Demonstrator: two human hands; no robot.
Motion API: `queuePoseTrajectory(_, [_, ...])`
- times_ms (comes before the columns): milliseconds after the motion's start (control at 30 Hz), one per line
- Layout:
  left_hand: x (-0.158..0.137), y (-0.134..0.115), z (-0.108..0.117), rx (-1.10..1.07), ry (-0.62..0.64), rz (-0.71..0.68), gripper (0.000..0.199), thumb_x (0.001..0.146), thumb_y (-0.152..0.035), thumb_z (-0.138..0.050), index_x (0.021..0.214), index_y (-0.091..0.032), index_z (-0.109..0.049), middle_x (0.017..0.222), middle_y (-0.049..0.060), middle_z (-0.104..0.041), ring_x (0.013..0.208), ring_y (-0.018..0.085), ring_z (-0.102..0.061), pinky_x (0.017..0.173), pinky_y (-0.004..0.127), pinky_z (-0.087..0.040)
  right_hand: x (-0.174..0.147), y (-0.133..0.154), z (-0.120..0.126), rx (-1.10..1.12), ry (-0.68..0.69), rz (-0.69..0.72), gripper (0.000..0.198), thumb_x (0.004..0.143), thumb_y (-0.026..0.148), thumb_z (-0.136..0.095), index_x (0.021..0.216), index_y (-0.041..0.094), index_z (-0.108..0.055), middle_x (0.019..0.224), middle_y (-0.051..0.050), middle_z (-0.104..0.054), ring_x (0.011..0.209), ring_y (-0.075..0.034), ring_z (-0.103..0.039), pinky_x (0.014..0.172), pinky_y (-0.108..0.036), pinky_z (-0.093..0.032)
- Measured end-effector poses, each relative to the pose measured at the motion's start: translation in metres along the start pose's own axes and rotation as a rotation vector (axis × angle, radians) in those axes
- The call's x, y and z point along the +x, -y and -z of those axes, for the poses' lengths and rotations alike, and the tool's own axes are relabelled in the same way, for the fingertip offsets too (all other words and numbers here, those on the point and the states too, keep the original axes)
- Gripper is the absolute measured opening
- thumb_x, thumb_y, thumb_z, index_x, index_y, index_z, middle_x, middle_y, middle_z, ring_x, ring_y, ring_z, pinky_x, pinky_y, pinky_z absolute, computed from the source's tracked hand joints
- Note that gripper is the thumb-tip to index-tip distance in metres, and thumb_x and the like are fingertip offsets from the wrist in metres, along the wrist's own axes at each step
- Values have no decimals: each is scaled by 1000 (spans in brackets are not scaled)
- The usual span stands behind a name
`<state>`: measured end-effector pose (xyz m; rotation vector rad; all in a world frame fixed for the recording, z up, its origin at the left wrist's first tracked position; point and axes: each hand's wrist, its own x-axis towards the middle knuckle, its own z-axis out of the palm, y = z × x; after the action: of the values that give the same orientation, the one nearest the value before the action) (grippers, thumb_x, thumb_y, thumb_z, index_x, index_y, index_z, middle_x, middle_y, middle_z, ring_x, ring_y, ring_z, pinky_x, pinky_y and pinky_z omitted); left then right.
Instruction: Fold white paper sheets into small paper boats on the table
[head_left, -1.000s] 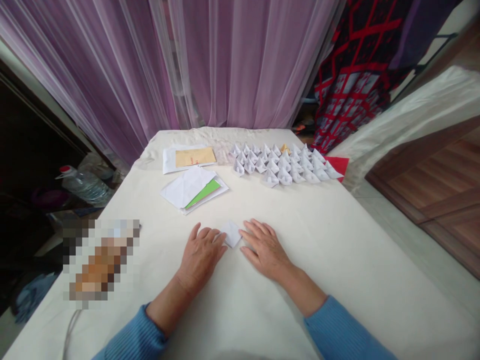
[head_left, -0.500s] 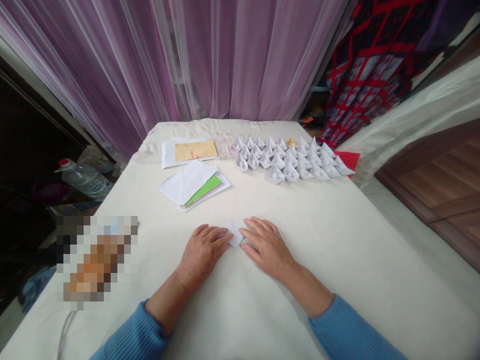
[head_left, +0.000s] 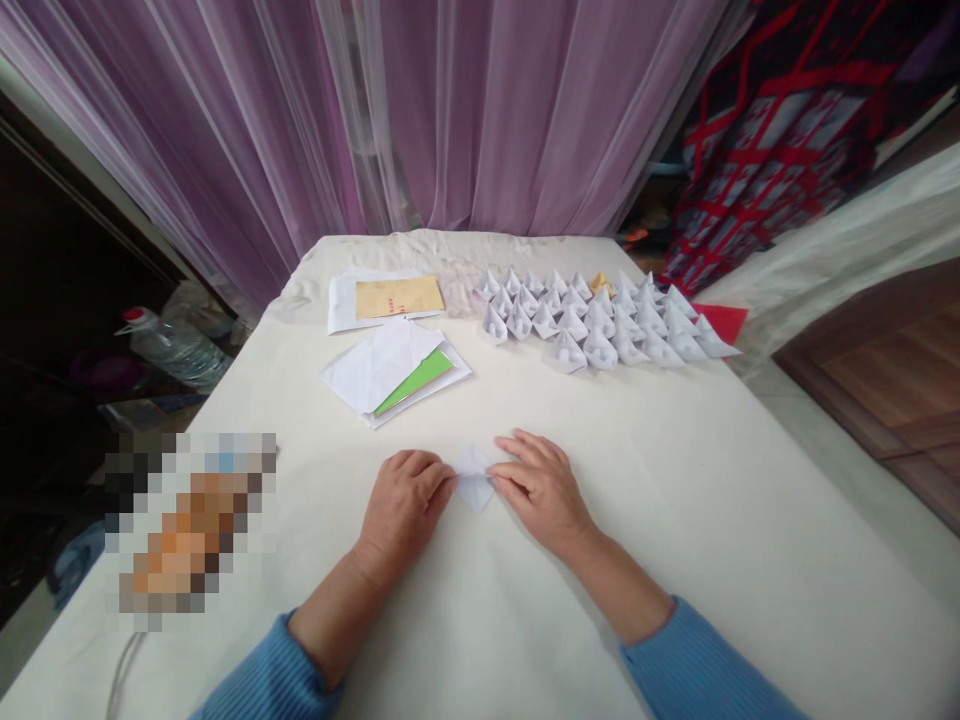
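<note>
Your left hand (head_left: 409, 502) now pinches the left corner of a small white folded-paper diamond (head_left: 474, 491); half a second ago its fingers lay flatter. Your right hand (head_left: 541, 492) pinches the opposite corner, outer fingers spread. Paper sits between both hands. Beyond your left: flat tan paper envelope (head_left: 401, 297), red print too small to read.

Purple curtains (head_left: 525, 120) hang in loose vertical folds at twelve o'clock, a paler sheer strip (head_left: 367, 110) among them just left of centre; at two o'clock drapes a red-and-black patterned cloth (head_left: 750, 190); a brown wooden panel (head_left: 892, 350) stands at three, with pale floor (head_left: 877, 490) below it towards four; nine o'clock lies in deep shadow; soft light falls on the white-covered table (head_left: 675, 520) reaching to six
</note>
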<state>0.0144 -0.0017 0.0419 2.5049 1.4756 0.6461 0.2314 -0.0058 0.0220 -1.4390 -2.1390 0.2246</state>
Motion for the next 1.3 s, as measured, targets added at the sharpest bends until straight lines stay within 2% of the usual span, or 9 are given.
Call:
queuePoseTrajectory(133, [1,0,0,-8,-1,54,15,93,-29,-55,88,-21,-67,91,4,-67,86,20,-58,78,36,-45,3,3,2,0,4,-110,16,89,26,-59,79,28,-72,126,-1,-65,130,-26,-45,105,-46,-33])
queuePoseTrajectory(267, [0,0,0,-15,-8,93,17,94,-31,-53,87,-21,-65,94,5,-65,88,20,-57,79,37,-45,4,6,2,-14,0,-155,18,89,28,-57,75,25,-67,131,-2,-62,133,-28,-40,105,-47,-32])
queuePoseTrajectory(667, [1,-4,-4,18,-35,142,22,95,-34,-51,80,-20,-60,95,7,-63,91,22,-55,79,38,-44,8,13,-3,-62,-22,-169,17,90,26,-52,75,23,-60,131,-9,-59,133,-29,-41,106,-50,-29])
queuePoseTrajectory(1300, [8,-7,-3,103,31,193,25,92,-36,-57,72,-20,-58,90,6,-60,88,23,-54,76,38,-42,10,17,-5,-68,-10,-160,15,89,21,-49,75,22,-55,129,-11,-58,131,-27,-42,108,-50,-26])
